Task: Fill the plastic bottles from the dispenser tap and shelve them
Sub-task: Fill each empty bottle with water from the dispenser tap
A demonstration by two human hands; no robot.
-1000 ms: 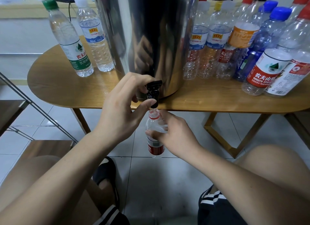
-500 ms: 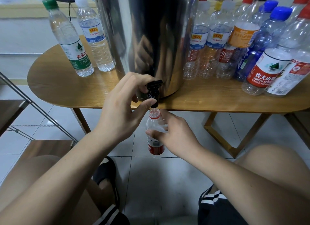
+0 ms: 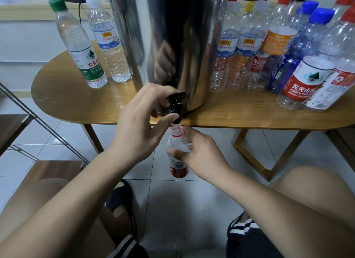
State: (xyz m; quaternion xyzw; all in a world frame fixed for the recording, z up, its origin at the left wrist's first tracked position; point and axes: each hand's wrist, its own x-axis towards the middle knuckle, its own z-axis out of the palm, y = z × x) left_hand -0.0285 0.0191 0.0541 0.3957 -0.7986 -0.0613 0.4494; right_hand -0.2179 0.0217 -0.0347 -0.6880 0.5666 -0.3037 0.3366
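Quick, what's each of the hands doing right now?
Left hand: pinching the black tap.
Right hand: gripping the bottle under the tap.

Head-worn, facing forward and down, close above the dispenser tap (image 3: 175,105) at the edge of the wooden table (image 3: 76,107), seemingly from seated height.

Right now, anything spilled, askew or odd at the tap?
Nothing stands out. Right hand holds the small clear red-labelled plastic bottle, mouth under the black plastic tap gripped by the left hand; no puddle on the wooden table.
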